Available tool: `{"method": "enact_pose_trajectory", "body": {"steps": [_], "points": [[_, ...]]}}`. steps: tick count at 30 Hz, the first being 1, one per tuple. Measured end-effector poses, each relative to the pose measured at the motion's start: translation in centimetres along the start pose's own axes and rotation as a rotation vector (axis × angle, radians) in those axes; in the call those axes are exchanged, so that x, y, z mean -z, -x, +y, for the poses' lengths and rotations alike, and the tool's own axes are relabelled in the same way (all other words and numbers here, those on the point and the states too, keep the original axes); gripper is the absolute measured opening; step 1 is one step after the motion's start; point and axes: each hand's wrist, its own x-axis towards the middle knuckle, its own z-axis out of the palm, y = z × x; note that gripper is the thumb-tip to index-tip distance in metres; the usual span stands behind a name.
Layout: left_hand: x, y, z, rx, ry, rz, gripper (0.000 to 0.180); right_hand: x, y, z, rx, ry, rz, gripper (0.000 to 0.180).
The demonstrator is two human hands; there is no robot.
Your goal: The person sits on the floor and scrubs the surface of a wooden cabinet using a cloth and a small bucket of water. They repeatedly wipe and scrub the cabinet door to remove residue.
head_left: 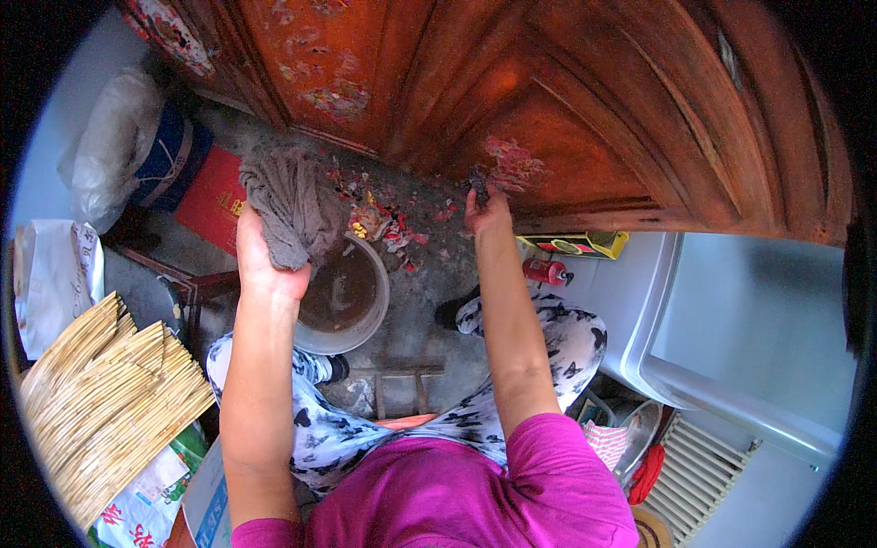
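Observation:
My left hand (265, 258) is closed on a damp-looking grey cloth (290, 196), held up beside and partly over a white bucket (385, 297) of murky brown water. Fingers bent, my right hand (490, 212) grips a small dark scouring pad (478, 183) at the lower part of a reddish-brown wooden door panel (585, 137). Just right of the pad, a patch of torn pinkish paper (514, 164) clings to the wood. Further left on the wood, another paper remnant (336, 99) is stuck. Scraps of red and yellow paper (379, 224) litter the floor beyond the bucket.
On the left are a red box (212, 196), a plastic-wrapped bundle (114, 142) and a stack of straw-coloured stalks (114, 393). A small red bottle (546, 271) and a yellow-edged box (585, 244) sit at right, near a white appliance (740, 320).

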Motion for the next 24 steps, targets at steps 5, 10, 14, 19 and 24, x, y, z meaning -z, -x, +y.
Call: {"method": "enact_pose_trajectory", "body": {"steps": [5,10,14,19,24], "points": [[0.0,0.3,0.2,-0.012,-0.034,0.060,0.043,1.0,0.9,1.7,0.078,0.137,0.096,0.018],[-1.4,0.3,0.0,-0.002,-0.014,0.092,0.043,1.5,-3.9,-0.6,-0.065,0.127,0.005,0.015],[-0.8,0.5,0.3,-0.001,-0.043,0.102,0.042,-0.7,2.1,-0.3,-0.093,0.090,-0.082,0.018],[-1.3,0.2,-0.2,-0.003,0.000,0.049,0.042,2.3,-1.3,0.6,0.012,0.160,0.144,0.016],[-0.6,0.3,0.3,0.028,-0.019,0.063,0.042,1.2,-1.1,-2.1,-0.068,0.101,0.066,0.016]]}}
